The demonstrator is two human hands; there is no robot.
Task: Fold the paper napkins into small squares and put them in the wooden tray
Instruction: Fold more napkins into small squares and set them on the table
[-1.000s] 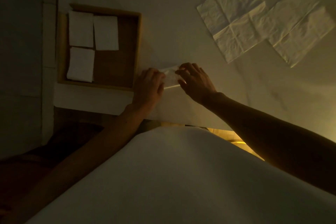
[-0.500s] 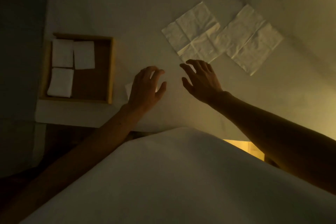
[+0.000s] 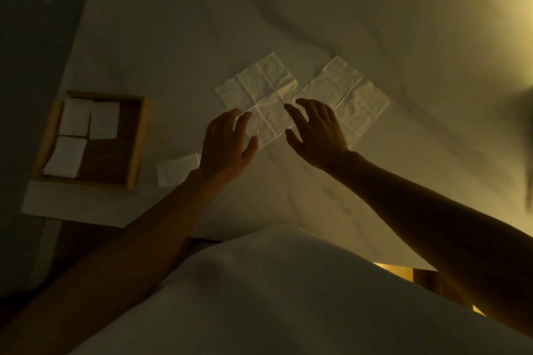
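Note:
Two unfolded paper napkins lie side by side on the white table: the left napkin (image 3: 261,95) and the right napkin (image 3: 349,95). My left hand (image 3: 227,144) hovers with spread fingers over the near corner of the left napkin. My right hand (image 3: 317,127) is spread over the seam between both napkins. Neither hand holds anything. A folded napkin (image 3: 177,171) lies flat on the table beside my left wrist, between it and the wooden tray (image 3: 138,141). The tray holds three folded squares (image 3: 75,135) on its left side.
The white table covering (image 3: 375,23) stretches wide beyond the napkins. Its near left corner (image 3: 31,207) juts past the tray. Dim light; a warm glow falls on the right side. My white shirt (image 3: 274,297) fills the bottom.
Both hands let go of the folded napkin, which stays on the table by the tray, and moved forward to the unfolded napkins. The camera tilted up.

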